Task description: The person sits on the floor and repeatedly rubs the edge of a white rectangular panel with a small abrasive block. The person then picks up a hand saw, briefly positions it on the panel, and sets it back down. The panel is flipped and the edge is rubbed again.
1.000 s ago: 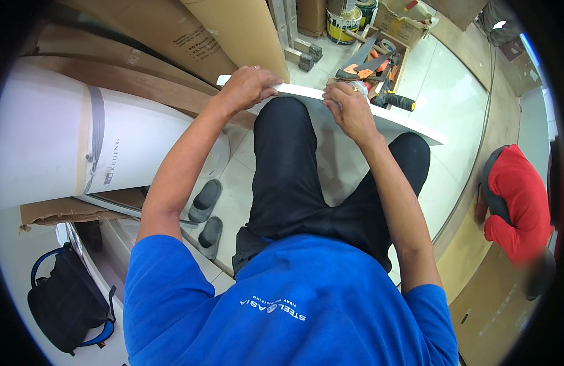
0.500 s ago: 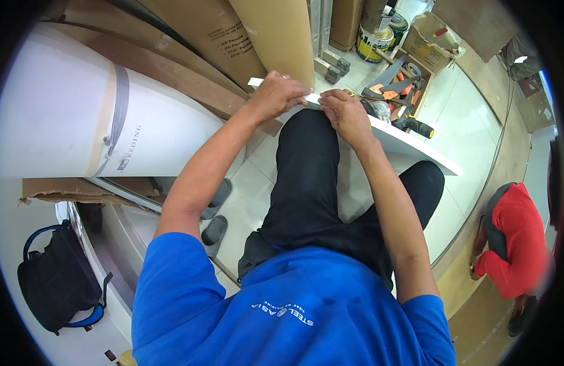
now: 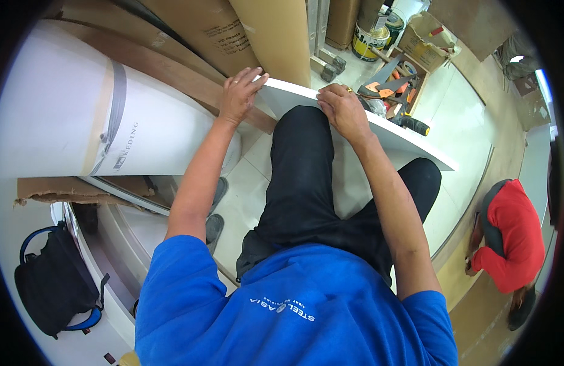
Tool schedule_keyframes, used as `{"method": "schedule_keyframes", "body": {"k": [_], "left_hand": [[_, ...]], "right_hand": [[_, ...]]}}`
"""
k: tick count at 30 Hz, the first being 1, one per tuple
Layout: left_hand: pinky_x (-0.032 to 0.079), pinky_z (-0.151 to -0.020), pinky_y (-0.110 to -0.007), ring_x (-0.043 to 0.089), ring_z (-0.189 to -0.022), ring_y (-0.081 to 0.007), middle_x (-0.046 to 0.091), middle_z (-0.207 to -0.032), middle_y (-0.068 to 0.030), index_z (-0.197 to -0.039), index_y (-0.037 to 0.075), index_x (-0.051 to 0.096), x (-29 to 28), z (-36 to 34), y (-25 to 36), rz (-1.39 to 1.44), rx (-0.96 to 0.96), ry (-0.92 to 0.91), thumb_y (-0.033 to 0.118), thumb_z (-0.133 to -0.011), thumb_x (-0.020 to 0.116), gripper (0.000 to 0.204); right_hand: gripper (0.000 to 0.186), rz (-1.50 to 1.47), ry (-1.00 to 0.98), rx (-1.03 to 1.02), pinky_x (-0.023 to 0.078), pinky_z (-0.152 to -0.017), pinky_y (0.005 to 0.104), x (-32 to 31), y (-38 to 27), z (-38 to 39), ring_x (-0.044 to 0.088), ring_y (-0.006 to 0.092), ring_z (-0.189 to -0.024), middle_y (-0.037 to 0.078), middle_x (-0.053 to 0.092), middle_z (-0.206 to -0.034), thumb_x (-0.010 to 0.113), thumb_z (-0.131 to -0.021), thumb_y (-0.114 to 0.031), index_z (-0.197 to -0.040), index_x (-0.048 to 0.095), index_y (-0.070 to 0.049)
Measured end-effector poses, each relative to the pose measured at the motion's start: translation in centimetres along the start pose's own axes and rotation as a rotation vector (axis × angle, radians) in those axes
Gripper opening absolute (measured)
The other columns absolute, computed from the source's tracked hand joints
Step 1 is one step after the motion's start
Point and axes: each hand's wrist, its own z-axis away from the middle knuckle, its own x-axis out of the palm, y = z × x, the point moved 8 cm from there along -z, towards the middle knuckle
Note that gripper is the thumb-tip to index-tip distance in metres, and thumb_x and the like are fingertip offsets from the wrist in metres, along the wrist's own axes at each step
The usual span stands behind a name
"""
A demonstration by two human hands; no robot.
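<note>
The white board (image 3: 379,131) lies across the person's raised knee, its long axis running from its near-left end, just before the tall cardboard panel (image 3: 276,36), out to the right and slightly downward in the picture. The left hand (image 3: 238,94) sits at that left end, fingers spread flat and curled over the corner, gripping the edge rather than closed round it. The right hand (image 3: 343,110) rests on the board's top edge a little way along from the end, fingers bent down over it, holding it against the knee (whether the thumb wraps underneath cannot be seen). Both hands are thus bunched at the board's left end, and the long free part stretches away to the right of the right hand. Beyond the board lies a box of tools (image 3: 404,85); beside its left end, a large white roll (image 3: 80,116).
</note>
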Motion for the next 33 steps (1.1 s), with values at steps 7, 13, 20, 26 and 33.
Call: {"method": "schedule_keyframes", "body": {"k": [7,13,20,26,33], "left_hand": [[0.039,-0.123,-0.053,0.048,-0.150,-0.0421,0.054,-0.161,-0.0176,-0.149,0.014,0.065,-0.1,1.1,-1.6,-0.312,-0.478,-0.211,0.025,-0.102,0.068,0.048],[0.034,-0.128,-0.052,0.047,-0.151,-0.0423,0.054,-0.160,-0.0221,-0.151,0.001,0.058,2.6,-0.6,3.8,0.066,0.011,-0.095,0.033,-0.106,0.063,0.055],[0.030,-0.129,-0.055,0.040,-0.157,-0.0447,0.046,-0.168,-0.0217,-0.155,0.005,0.060,4.5,0.7,-1.7,0.281,-0.193,-0.042,0.039,-0.114,0.053,0.054],[0.029,-0.126,-0.064,0.038,-0.157,-0.0466,0.054,-0.165,-0.0123,-0.153,0.011,0.064,4.2,-0.1,-1.4,-0.032,-0.227,-0.101,0.044,-0.111,0.058,0.053],[0.042,-0.119,-0.058,0.054,-0.144,-0.0484,0.068,-0.146,-0.0201,-0.138,0.001,0.072,3.2,-2.9,0.5,-0.144,-0.089,-0.154,0.035,-0.110,0.063,0.045]], "right_hand": [[0.011,-0.048,0.003,-0.003,0.056,-0.092,0.0487,0.3,1.3,-0.6,0.070,0.0359,-0.105,0.013,0.073,-0.108,0.072,-0.094,-0.010,-0.103,0.078,-0.006],[0.010,-0.033,-0.015,0.064,0.057,-0.090,0.0511,2.4,4.3,-0.5,0.072,0.0399,-0.101,0.017,0.072,-0.105,0.069,-0.086,-0.011,-0.089,0.076,-0.005],[0.011,0.015,0.035,-0.001,0.057,-0.088,0.0495,1.5,2.6,-0.8,0.072,0.0357,-0.099,0.012,0.072,-0.103,0.075,-0.091,-0.017,-0.097,0.077,-0.008],[0.021,0.042,-0.010,0.063,0.058,-0.088,0.0503,-1.3,4.3,1.7,0.074,0.0366,-0.101,0.011,0.075,-0.110,0.075,-0.093,-0.017,-0.111,0.076,-0.007],[0.010,0.323,0.081,0.220,0.057,-0.088,0.0449,-21.1,12.4,17.3,0.074,0.0337,-0.103,0.009,0.077,-0.102,0.076,-0.088,-0.016,-0.094,0.078,-0.008]]}}
